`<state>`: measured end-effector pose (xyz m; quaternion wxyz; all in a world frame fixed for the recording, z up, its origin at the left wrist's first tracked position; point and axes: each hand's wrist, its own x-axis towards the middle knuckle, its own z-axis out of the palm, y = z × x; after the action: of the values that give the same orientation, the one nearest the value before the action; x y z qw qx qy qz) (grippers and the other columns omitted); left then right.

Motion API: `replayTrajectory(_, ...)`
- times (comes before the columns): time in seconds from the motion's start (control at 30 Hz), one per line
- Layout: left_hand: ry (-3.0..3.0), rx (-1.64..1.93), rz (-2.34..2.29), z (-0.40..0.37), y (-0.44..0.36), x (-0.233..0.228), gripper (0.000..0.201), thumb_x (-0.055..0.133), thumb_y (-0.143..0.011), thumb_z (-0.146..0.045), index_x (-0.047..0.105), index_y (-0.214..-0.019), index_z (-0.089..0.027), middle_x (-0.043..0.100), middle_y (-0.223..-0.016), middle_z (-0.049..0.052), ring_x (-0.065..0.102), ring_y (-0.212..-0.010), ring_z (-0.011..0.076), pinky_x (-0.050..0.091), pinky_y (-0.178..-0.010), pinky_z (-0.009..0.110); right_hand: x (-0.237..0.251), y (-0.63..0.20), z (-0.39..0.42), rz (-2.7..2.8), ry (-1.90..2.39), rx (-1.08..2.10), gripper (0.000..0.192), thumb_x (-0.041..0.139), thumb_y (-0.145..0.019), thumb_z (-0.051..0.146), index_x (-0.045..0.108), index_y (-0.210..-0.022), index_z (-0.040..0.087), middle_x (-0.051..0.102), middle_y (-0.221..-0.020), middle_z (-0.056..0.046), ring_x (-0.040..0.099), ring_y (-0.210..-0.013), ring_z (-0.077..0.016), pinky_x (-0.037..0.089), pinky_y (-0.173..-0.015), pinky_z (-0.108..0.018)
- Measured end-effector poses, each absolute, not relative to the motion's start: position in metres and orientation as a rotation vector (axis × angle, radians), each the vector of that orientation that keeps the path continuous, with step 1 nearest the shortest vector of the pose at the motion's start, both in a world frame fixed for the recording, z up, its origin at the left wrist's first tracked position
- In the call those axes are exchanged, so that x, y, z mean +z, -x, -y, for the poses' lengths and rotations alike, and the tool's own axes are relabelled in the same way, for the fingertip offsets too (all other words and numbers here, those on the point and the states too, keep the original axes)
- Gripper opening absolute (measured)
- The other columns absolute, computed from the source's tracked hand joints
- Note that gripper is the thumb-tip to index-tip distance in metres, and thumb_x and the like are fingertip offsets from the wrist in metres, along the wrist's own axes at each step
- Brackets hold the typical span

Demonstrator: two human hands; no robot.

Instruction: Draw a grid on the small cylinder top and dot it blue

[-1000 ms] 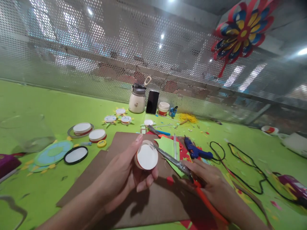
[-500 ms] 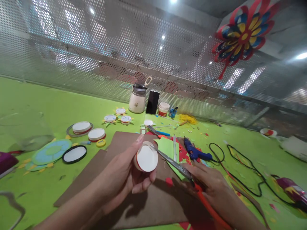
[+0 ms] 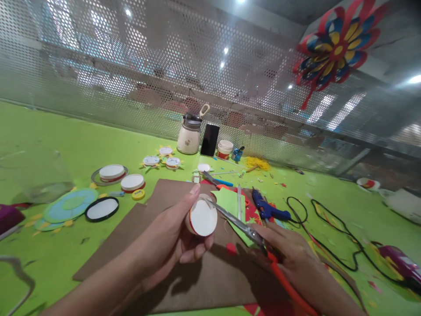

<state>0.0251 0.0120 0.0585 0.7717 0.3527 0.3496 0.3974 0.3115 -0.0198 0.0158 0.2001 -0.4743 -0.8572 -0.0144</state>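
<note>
My left hand (image 3: 179, 232) grips a small white paper cup (image 3: 203, 218) with a reddish edge, its round white face turned toward me. The thumb lies along its upper left side and the fingers curl beneath. In my right hand (image 3: 286, 245) is a pair of scissors (image 3: 241, 226) with orange-red handles. Their blades point up and left, and the tips meet the cup's upper right rim. Both hands are above a brown cardboard sheet (image 3: 197, 281). Light green paper (image 3: 226, 202) lies behind the blades.
A blue glue gun (image 3: 268, 208) with a black cord rests at right. White discs (image 3: 132, 182), a black ring (image 3: 101, 209) and a blue paper flower (image 3: 70, 205) lie at left. Behind stand a white jar (image 3: 188, 139), a phone (image 3: 209, 140) and stacked cups (image 3: 225, 149).
The cup has turned slightly in my left hand, and more of its side wall shows. The scissors stay at its rim with almost no movement. The camera view has shifted a little.
</note>
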Motion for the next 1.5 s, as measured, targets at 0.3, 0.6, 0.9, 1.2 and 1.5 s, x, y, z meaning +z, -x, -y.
replayTrajectory(0.3,-0.693,0.864,-0.746,-0.012,-0.027,0.06,0.062,0.089,-0.068,-0.075,0.064,-0.087,-0.021,0.07,-0.057,0.003,0.052,-0.042,0.0092,0.03,-0.036,0.013,0.015,-0.313,0.02,2.423,1.269,-0.103,0.04,0.07,-0.098,0.022,0.074,-0.138,0.025,0.084,-0.11,-0.011,0.084,-0.096,-0.0273,0.07,-0.078,-0.034)
replayTrajectory(0.6,-0.657,0.872,-0.733,-0.011,-0.025,0.059,0.046,0.075,-0.089,-0.065,0.067,-0.089,-0.02,0.07,-0.058,0.006,0.053,-0.041,0.0106,0.031,-0.035,0.013,0.021,-0.308,0.024,2.376,1.273,-0.178,0.036,0.063,-0.096,0.014,0.08,-0.127,0.018,0.085,-0.105,-0.013,0.085,-0.093,-0.0284,0.071,-0.079,-0.038)
replayTrajectory(0.9,-0.617,0.871,-0.722,-0.01,-0.025,0.06,0.048,0.049,-0.11,-0.056,0.071,-0.089,-0.019,0.07,-0.057,0.007,0.055,-0.042,0.0118,0.029,-0.037,0.014,0.032,-0.303,0.024,2.372,1.252,-0.088,0.029,0.061,-0.103,0.022,0.081,-0.125,0.02,0.084,-0.095,-0.01,0.082,-0.08,-0.0239,0.068,-0.069,-0.032)
replayTrajectory(1.2,-0.514,0.869,-0.769,-0.011,-0.024,0.067,0.045,0.051,-0.111,-0.053,0.071,-0.086,-0.021,0.07,-0.059,0.003,0.057,-0.041,0.0113,0.029,-0.037,0.014,0.02,-0.304,0.018,2.322,1.256,0.201,0.029,0.073,-0.1,0.025,0.077,-0.129,0.026,0.084,-0.101,-0.006,0.08,-0.086,-0.0239,0.064,-0.076,-0.035)
replayTrajectory(1.5,-0.494,0.884,-0.718,-0.009,-0.024,0.064,0.041,0.055,-0.108,-0.055,0.073,-0.091,-0.022,0.07,-0.059,0.002,0.057,-0.041,0.0119,0.026,-0.036,0.015,0.025,-0.303,0.016,2.358,1.196,0.237,0.03,0.07,-0.101,0.023,0.077,-0.131,0.023,0.084,-0.096,-0.005,0.078,-0.08,-0.0199,0.061,-0.072,-0.029)
